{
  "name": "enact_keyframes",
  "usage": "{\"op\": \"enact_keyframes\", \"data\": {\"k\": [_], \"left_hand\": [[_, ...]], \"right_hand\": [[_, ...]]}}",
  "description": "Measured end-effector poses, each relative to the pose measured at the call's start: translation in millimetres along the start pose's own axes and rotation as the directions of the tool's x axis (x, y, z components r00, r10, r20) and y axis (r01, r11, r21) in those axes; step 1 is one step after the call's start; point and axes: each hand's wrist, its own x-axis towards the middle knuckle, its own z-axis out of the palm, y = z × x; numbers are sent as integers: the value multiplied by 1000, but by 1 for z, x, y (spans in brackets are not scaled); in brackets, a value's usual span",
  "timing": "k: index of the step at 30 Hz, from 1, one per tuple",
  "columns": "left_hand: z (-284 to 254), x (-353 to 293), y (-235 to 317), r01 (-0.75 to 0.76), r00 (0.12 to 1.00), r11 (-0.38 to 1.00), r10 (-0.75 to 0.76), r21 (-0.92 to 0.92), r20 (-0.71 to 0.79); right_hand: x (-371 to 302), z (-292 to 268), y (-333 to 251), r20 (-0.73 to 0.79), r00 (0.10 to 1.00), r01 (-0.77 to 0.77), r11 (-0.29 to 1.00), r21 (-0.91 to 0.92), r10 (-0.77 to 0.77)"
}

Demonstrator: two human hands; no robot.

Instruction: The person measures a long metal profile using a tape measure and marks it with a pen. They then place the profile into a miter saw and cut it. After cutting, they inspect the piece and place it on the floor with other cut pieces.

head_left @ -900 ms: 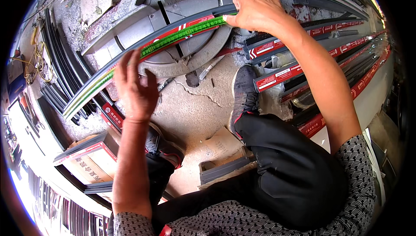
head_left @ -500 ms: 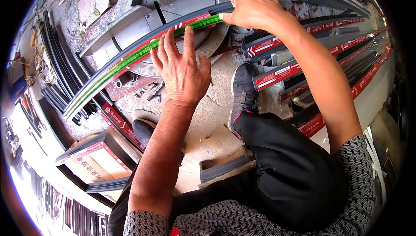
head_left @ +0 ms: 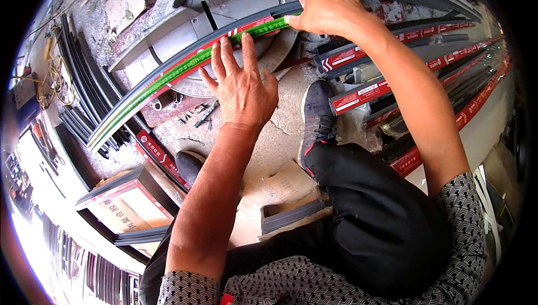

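A green tape measure blade (head_left: 179, 70) lies stretched along a long grey profile (head_left: 131, 93) with a red label strip, which slants across the round bed of a mitre saw (head_left: 238, 7). My left hand (head_left: 246, 92) rests over the middle of the blade, fingers outstretched and spread, fingertips on the tape and the profile's near edge. At the upper right, my right hand (head_left: 330, 10) is closed round the profile, its thumb pressing on the tape. The fingers behind the profile are hidden.
Red-labelled dark profiles (head_left: 358, 96) lie stacked at right. More black profiles (head_left: 84, 86) and a yellow cord (head_left: 56, 83) are at left. A frame of profile pieces (head_left: 126, 207) sits at lower left. My shoe (head_left: 319, 111) stands near the saw. Offcuts (head_left: 207, 113) lie below its bed.
The whole view has shifted slightly, with the surroundings sliding a little to the right. Both hands keep almost the same places on the tape and profile.
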Motion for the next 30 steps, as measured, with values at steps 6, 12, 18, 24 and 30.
{"op": "enact_keyframes", "data": {"k": [6,12,18,24,30], "left_hand": [[0,2,1,12,1000,1000,-12,5,9],[-1,4,5,26,1000,999,-26,24,13],[2,4,7,23,1000,998,-24,61,11],[3,4,8,23,1000,997,-23,71,1],[5,4,8,25,1000,997,-24,78,-9]], "right_hand": [[-1,1,2,-21,1000,13,1000,2,-13],[-1,2,2,-14,1000,1,1000,16,0],[-2,7,3,-33,999,2,1000,20,-2],[-3,6,3,-43,999,6,1000,8,-5],[-3,5,3,-36,999,9,1000,18,-8]]}}
